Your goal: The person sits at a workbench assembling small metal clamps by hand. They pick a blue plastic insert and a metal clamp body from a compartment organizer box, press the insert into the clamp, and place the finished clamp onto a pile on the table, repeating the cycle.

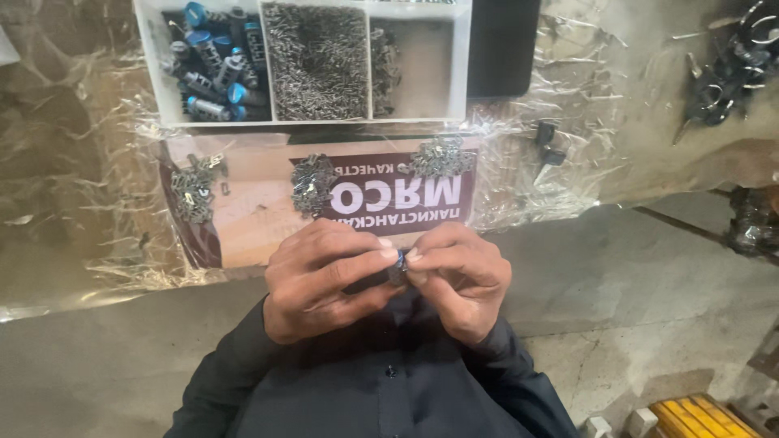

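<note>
- While both hands meet close to the chest, the left hand [324, 280] and the right hand [458, 280] pinch 1 small dark metal part with a blue end [398, 266] between their fingertips; both are curled tight around it, thumbs and forefingers pressed together.
- The part sits between the 2 hands, above the dark buttoned shirt [381, 381] and in front of the counter's near edge.
- Just beyond the hands, a printed sheet [243, 219] lies on the counter [65, 203] under crinkled clear plastic film [519, 186].
- 3 small heaps of grey metal clips rest on that sheet: 1 at the left [193, 188], 1 in the middle [312, 183], 1 at the right [442, 156].
- Farther back stands a white tray with 3 compartments [462, 65].
- Its left compartment holds dark cylinders with blue caps [213, 69], piled loosely.
- Its middle compartment is filled with tiny grey metal pieces [316, 61].
- Its right compartment holds a few similar pieces along its left wall [383, 65], the rest bare.
- To the right of the sheet, 2 small dark parts [548, 144] lie on the film.
- At the far right, a clump of dark metal hardware [726, 81] lies on the counter.
</note>
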Tool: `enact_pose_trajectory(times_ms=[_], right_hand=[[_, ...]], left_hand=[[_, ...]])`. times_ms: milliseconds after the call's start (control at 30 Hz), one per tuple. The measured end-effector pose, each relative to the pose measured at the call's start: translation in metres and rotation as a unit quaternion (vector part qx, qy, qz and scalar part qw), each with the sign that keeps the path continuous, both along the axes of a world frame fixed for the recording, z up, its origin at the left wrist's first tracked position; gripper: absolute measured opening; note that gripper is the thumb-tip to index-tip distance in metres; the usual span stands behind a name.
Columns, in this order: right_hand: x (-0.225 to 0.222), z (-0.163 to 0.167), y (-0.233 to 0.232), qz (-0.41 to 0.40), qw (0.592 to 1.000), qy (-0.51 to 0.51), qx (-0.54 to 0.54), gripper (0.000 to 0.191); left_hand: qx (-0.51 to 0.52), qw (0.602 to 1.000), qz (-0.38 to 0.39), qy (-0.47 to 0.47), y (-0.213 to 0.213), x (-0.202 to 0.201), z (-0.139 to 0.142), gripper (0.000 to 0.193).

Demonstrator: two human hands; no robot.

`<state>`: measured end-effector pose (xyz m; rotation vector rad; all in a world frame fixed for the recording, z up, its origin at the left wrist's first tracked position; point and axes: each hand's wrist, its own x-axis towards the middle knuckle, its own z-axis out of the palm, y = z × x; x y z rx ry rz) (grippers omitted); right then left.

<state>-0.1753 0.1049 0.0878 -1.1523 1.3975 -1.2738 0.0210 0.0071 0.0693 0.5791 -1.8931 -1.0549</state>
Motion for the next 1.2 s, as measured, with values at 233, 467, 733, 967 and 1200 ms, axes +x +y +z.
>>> enact_pose_trajectory(times_ms=[233, 467, 733, 967, 1200], right_hand=[[0.002, 0.003, 0.001, -0.017, 0.988, 0.149, -0.048, 0.021], [-0.017, -0.009, 0.002, 0.023, 0.99, -0.115, 0.082, 0.029], [0.022, -0.014, -0.024, 0.052, 0.929, 0.36, -0.075, 0.025], [0.041, -0.012, -0.052, 0.124, 0.827, 0.53, -0.139, 0.046], [0.018, -0.018, -0.028, 0.123, 0.805, 0.557, -0.166, 0.047]], left_hand=[[-0.015, 1.0, 0.003, -0.013, 0.001, -0.004, -0.001, 0.044], [-0.024, 0.999, -0.042, 0.006, -0.003, -0.002, -0.001, 0.042], [0.079, 0.994, 0.042, 0.061, -0.005, 0.046, -0.004, 0.039], [0.126, 0.978, 0.152, 0.066, -0.001, 0.084, -0.006, 0.04], [0.073, 0.99, 0.112, 0.04, -0.007, 0.075, -0.003, 0.041]])
